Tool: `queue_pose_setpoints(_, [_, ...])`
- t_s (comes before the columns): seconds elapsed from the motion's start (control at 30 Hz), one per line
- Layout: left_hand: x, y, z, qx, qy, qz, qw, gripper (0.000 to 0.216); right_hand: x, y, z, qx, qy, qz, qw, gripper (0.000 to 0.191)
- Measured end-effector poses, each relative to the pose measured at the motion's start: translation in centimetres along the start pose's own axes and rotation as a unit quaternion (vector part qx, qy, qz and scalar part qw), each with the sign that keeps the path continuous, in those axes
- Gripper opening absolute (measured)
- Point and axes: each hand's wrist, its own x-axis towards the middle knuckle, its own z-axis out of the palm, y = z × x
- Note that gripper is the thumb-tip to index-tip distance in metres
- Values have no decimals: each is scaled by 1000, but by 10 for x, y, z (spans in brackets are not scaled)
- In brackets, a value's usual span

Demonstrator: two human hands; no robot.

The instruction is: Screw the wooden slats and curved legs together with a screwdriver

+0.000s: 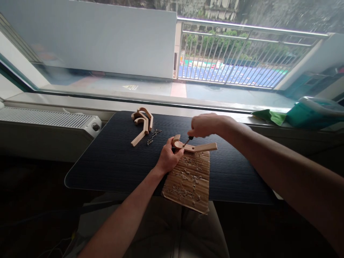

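Note:
My left hand (169,156) is closed around the curved end of a J-shaped wooden piece (200,147), pinning it on a pitted cardboard sheet (189,181). My right hand (205,124) is closed on a small screwdriver (186,141) whose tip points down onto the curved end of the wood. Both rest over a black table (115,161).
Two or three more curved wooden pieces (142,123) lie stacked at the table's far side, with several loose screws (153,137) beside them. A white radiator (48,120) stands left. Green cloth and a plastic bag (303,113) sit on the window ledge right.

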Motion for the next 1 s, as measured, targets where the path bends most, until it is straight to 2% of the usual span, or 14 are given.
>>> queue_pose_setpoints(0.03, [0, -1, 0, 0, -3, 1, 1000, 37, -5, 6, 4, 20, -66, -4, 998, 28])
queue_pose_setpoints(0.07, [0, -1, 1, 1, -4, 3, 1000, 38, -11, 12, 9, 32, -98, -28, 994, 25])
queue_pose_setpoints(0.1, [0, -2, 1, 3, -4, 4, 1000, 39, -17, 19, 15, 40, -93, -42, 994, 24])
queue_pose_setpoints(0.17, [0, -3, 2, 8, -1, 4, 1000, 42, -28, 30, 26, 65, -22, -46, 997, 26])
queue_pose_setpoints(0.27, [1, -3, 0, 18, -23, -10, 1000, 58, -38, 41, 41, 113, 68, 1, 991, 32])
queue_pose_setpoints(0.37, [3, 1, -4, 19, -73, -40, 996, 84, -40, 46, 56, 141, 92, 52, 984, 34])
queue_pose_setpoints(0.43, [2, 3, -5, 16, -91, -57, 994, 91, -39, 49, 66, 154, 93, 58, 982, 42])
queue_pose_setpoints(0.53, [0, 3, -4, 20, -81, -58, 995, 89, -36, 53, 77, 169, 105, 68, 978, 50])
queue_pose_setpoints(0.73, [-4, -2, 1, 54, -42, -11, 998, 70, -35, 62, 93, 224, 120, 65, 965, 44])
queue_pose_setpoints(0.9, [-6, -1, 4, 79, -17, -13, 997, 71, -36, 60, 111, 389, 129, 37, 911, 36])
queue_pose_setpoints(1.0, [-7, 1, 4, 79, -8, -4, 997, 72, -37, 58, 117, 422, 122, 35, 898, 35])
